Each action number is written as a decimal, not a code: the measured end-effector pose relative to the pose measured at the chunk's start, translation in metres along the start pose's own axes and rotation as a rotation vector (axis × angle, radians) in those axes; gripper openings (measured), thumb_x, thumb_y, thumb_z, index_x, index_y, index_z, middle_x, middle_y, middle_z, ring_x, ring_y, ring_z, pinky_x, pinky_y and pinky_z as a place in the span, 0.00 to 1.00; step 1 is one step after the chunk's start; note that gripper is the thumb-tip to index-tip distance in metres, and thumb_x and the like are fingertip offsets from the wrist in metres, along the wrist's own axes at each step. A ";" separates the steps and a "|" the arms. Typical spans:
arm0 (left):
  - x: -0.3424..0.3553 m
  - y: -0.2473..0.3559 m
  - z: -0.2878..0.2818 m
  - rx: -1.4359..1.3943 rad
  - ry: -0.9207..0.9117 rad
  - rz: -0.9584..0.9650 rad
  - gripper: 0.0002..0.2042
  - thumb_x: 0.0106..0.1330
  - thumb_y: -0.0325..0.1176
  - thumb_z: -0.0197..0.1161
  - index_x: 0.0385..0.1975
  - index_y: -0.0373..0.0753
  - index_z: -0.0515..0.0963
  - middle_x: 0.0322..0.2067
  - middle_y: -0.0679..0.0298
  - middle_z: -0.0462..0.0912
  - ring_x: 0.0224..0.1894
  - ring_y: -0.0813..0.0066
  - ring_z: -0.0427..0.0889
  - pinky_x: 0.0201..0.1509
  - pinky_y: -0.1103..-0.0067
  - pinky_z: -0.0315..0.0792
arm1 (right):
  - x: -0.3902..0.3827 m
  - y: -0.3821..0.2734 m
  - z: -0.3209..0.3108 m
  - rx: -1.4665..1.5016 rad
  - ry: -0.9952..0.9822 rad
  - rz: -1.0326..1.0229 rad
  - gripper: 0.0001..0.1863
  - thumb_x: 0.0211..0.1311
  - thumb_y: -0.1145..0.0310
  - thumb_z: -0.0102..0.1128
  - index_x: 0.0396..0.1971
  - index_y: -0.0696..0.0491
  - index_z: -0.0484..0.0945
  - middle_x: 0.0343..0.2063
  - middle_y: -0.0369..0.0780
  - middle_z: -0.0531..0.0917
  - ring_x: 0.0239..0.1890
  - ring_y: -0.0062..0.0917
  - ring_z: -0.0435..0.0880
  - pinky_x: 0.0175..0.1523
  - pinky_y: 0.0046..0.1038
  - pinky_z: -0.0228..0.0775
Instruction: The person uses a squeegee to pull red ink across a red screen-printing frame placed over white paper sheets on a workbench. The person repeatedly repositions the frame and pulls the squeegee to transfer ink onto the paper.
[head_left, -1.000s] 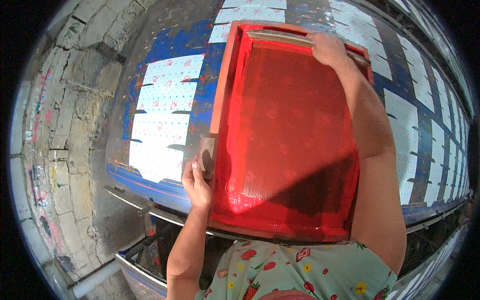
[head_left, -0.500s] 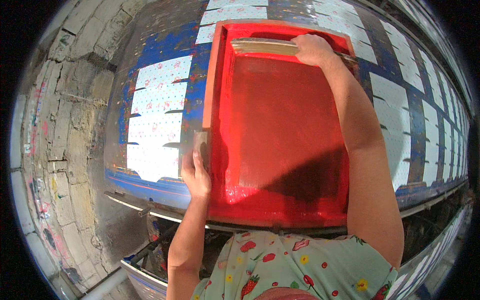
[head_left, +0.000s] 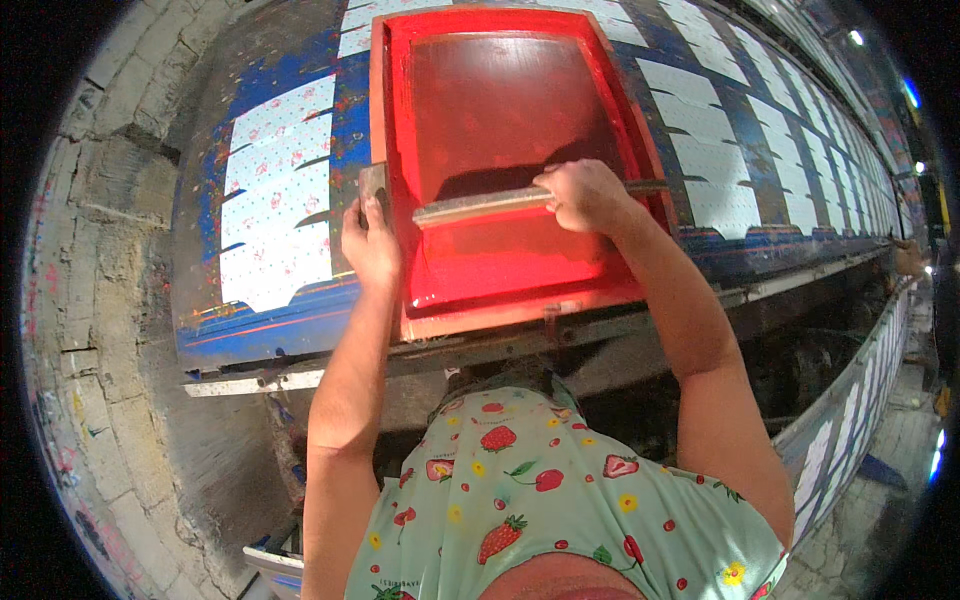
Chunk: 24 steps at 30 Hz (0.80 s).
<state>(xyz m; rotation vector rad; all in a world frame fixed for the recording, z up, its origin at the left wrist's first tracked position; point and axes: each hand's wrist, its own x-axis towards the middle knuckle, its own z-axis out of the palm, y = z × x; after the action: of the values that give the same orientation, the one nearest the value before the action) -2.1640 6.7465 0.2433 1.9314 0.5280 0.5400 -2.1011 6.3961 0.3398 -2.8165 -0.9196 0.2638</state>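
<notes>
A screen-printing frame [head_left: 378, 90], smeared with bright red ink, lies on the long table before me. My right hand [head_left: 588, 197] is closed round a long wooden squeegee [head_left: 475, 208], which spans the near part of the red mesh [head_left: 500, 100]. Thick red ink shows along the frame's near inner edge. At the frame's left side my left hand [head_left: 372, 245] grips a short wooden block [head_left: 373, 182]; whether the block is fixed to the frame I cannot tell.
White cut pieces with a small dotted and floral print [head_left: 275, 205] lie left of the frame. More white pieces [head_left: 705, 150] run in rows to the right along the blue, paint-stained table [head_left: 250, 345]. A worn brick wall [head_left: 105, 300] stands at the left.
My right hand has drawn the squeegee from the far end of the mesh toward me. My left hand stays on the block. The whole view has shifted with my head.
</notes>
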 end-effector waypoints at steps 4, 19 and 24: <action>0.000 -0.007 0.003 -0.045 0.012 0.035 0.28 0.83 0.46 0.64 0.64 0.22 0.82 0.59 0.36 0.89 0.64 0.46 0.88 0.72 0.61 0.77 | -0.070 -0.040 0.022 0.000 0.025 0.004 0.16 0.62 0.66 0.69 0.50 0.49 0.91 0.45 0.47 0.93 0.51 0.48 0.93 0.58 0.51 0.85; 0.002 0.011 0.003 0.283 0.032 -0.016 0.29 0.59 0.46 0.88 0.52 0.29 0.90 0.44 0.47 0.95 0.47 0.52 0.95 0.58 0.63 0.84 | -0.165 -0.060 0.048 0.217 0.246 -0.197 0.29 0.71 0.42 0.72 0.56 0.54 0.90 0.55 0.45 0.89 0.61 0.44 0.85 0.70 0.49 0.75; 0.005 0.006 0.003 0.255 0.026 -0.085 0.21 0.61 0.40 0.88 0.45 0.30 0.91 0.35 0.55 0.94 0.37 0.65 0.90 0.49 0.66 0.83 | -0.206 0.016 0.039 0.476 0.458 -0.253 0.18 0.70 0.55 0.77 0.48 0.54 0.92 0.44 0.43 0.92 0.49 0.43 0.90 0.58 0.46 0.81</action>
<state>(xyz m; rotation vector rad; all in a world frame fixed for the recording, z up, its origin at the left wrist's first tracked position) -2.1571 6.7452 0.2481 2.1337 0.7207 0.4607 -2.2642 6.2650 0.3228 -2.1653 -0.9366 -0.1716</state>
